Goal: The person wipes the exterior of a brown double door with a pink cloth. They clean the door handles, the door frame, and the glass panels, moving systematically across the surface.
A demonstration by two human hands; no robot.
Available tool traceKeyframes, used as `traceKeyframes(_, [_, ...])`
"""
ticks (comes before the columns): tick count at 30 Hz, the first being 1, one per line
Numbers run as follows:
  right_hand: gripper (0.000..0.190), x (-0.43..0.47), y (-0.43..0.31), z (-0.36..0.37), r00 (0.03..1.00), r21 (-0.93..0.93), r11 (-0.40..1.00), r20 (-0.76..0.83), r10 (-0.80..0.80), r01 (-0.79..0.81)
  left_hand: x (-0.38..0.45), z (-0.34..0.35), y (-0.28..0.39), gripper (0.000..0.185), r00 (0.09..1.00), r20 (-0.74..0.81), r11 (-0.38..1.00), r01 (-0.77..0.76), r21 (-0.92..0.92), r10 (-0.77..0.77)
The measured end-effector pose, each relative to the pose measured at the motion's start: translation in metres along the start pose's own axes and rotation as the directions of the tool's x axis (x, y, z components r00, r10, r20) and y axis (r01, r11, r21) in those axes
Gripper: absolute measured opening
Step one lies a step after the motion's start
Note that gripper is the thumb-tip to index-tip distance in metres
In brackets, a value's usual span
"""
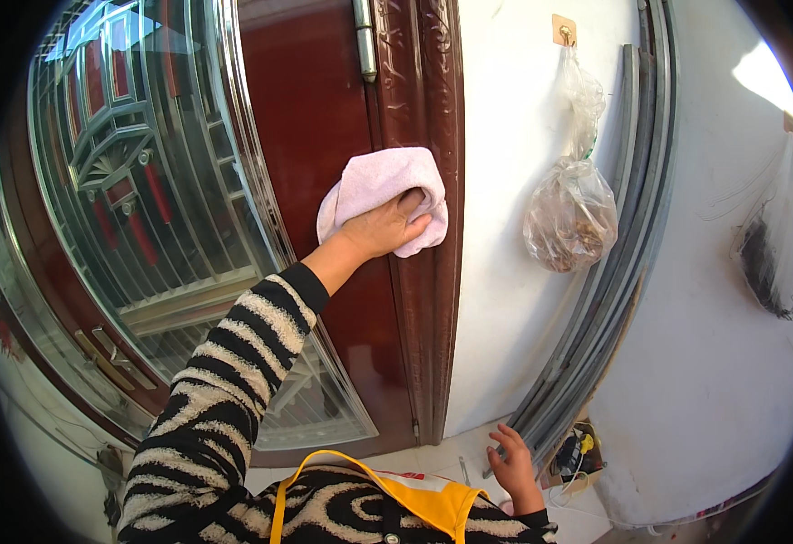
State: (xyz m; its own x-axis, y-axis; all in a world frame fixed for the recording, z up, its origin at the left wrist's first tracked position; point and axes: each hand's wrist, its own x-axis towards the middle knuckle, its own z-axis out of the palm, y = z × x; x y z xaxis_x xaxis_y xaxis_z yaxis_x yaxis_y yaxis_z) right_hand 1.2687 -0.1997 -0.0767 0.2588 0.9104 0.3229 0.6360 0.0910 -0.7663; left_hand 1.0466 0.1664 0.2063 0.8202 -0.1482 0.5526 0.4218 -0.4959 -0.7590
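Note:
A folded pale pink cloth (386, 178) lies pressed against the dark red door (315, 102) and its carved frame (430, 326). My left hand (386, 228) grips it, with the thumb outside and some fingertips tucked in a fold. The striped sleeve of that arm reaches up across the glass panel (185, 231) with metal bars. Low on the right, my right hand (515, 469) hangs free, fingers apart, holding nothing. It is nearest to the lower ends of the grey metal bars (593, 326) that lean in the wall corner.
A knotted clear plastic bag (570, 217) hangs from a wall hook (564, 30). Another bag (770, 251) with dark contents hangs farther right. A cardboard box (583, 469) with a yellow-ended cable stands on the floor. The door handle (114, 357) juts out at lower left.

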Motion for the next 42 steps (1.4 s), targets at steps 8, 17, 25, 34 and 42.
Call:
traceKeyframes(8, [0.032,0.001,0.011,0.003,0.999,0.019,0.999,-0.014,0.032,-0.032,0.081,-0.033,-0.066,0.059,0.871,-0.179,0.869,0.395,-0.298,-0.457])
traceKeyframes(17, [0.033,0.002,0.009,0.005,0.997,0.017,0.997,-0.029,0.076,-0.075,0.071,-0.009,-0.018,0.057,0.802,-0.242,0.818,0.446,-0.364,-0.546])
traceKeyframes(25, [0.032,-0.002,0.011,0.004,0.997,0.004,0.999,-0.068,0.035,-0.035,0.009,0.007,0.036,0.029,0.968,-0.066,0.944,0.22,-0.244,-0.243])
traceKeyframes(34, [0.033,0.01,0.016,0.016,0.998,0.003,0.998,-0.026,0.056,-0.056,0.074,-0.02,-0.047,0.04,0.975,-0.216,0.998,0.038,-0.058,-0.05])
traceKeyframes(42, [0.034,0.01,0.022,0.018,0.995,0.042,0.995,-0.031,0.09,-0.088,0.131,-0.027,-0.062,0.034,0.961,0.079,0.784,0.263,-0.563,-0.266])
